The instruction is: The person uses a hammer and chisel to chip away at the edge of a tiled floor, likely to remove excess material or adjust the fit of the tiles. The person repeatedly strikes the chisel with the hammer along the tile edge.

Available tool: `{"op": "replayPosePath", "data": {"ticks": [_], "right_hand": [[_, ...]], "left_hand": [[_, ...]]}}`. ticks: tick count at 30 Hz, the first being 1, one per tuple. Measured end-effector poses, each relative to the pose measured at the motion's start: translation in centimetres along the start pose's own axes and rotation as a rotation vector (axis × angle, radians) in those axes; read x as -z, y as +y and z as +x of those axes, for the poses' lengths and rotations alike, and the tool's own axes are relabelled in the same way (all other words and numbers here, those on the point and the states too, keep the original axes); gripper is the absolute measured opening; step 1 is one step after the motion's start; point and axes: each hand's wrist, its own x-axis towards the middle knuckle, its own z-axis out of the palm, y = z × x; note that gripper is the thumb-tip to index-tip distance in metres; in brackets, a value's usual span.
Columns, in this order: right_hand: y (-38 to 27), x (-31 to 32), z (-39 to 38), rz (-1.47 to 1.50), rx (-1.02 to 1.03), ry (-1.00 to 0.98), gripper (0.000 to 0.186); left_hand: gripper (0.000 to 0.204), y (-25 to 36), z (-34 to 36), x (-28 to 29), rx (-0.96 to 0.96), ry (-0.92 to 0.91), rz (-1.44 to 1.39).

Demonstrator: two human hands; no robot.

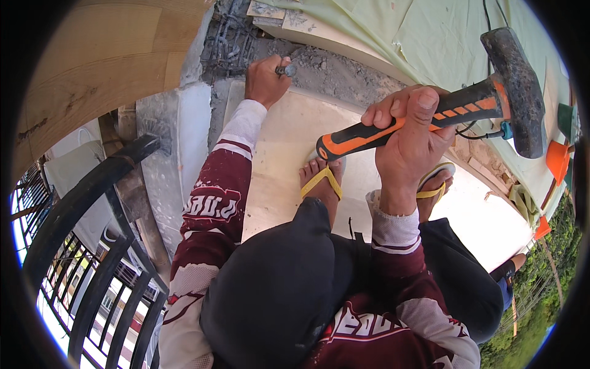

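Note:
My left hand [265,81] is closed round a metal chisel [286,71], whose struck end sticks out past the thumb. The chisel's tip is hidden behind the hand, close to broken grey concrete [326,66] with exposed bars or wires [230,46]. On the right, my right hand [413,138] grips the black and orange handle of a hammer [467,101]. Its dark, worn steel head [516,92] is raised to the upper right, apart from the chisel. Both wrists come out of maroon and white sleeves.
Sandalled feet [322,178] rest on a pale slab [276,141]. A black metal railing [92,184] runs along the left, below a curved wooden surface [110,55]. Light green sheeting [369,24] covers the upper right, with orange pieces [557,161] near the right rim.

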Motion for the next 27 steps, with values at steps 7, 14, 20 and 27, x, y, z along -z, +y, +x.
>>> {"op": "replayPosePath", "data": {"ticks": [7, 14, 20, 27], "right_hand": [[1.6, -2.0, -5.7, 0.163, -0.041, 0.122, 0.025], [7.0, -1.9, -7.9, -0.496, -0.628, -0.299, 0.027], [0.6, -1.8, -5.8, -0.119, -0.236, 0.005, 0.025], [8.5, -2.4, -9.6, -0.450, -0.524, -0.277, 0.025]], "left_hand": [[0.032, -0.9, -0.1, 1.1, -0.051, 0.225, -0.121], [0.027, -1.5, -0.7, 2.1, -0.086, 0.174, -0.134], [0.016, -2.2, -1.4, 0.9, -0.032, 0.097, -0.056], [0.019, -2.6, -1.4, 1.8, -0.042, 0.106, -0.110]]}}
